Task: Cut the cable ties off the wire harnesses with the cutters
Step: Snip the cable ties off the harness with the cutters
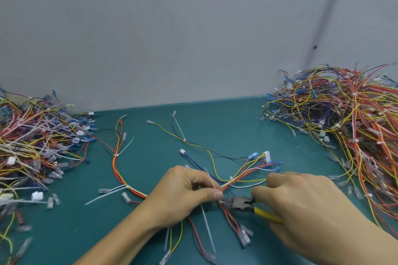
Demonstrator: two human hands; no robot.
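The wire harness point(237, 180) lies mid-mat, limp and light, its thin wires likely easy to nick. The left hand point(185, 191) pinches it beside a stiff white cable tie point(231, 178), a sensible hold. Just right of the harness, the right hand point(301, 202) grips the yellow-handled cutters point(243, 202), nose at the bundle. Wire piles point(344, 118) flank the harness; open green mat point(215, 122) lies beyond it.

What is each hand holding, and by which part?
Left hand pinches the wire harness bundle between its fingers; right hand grips the cutters by the yellow handles.
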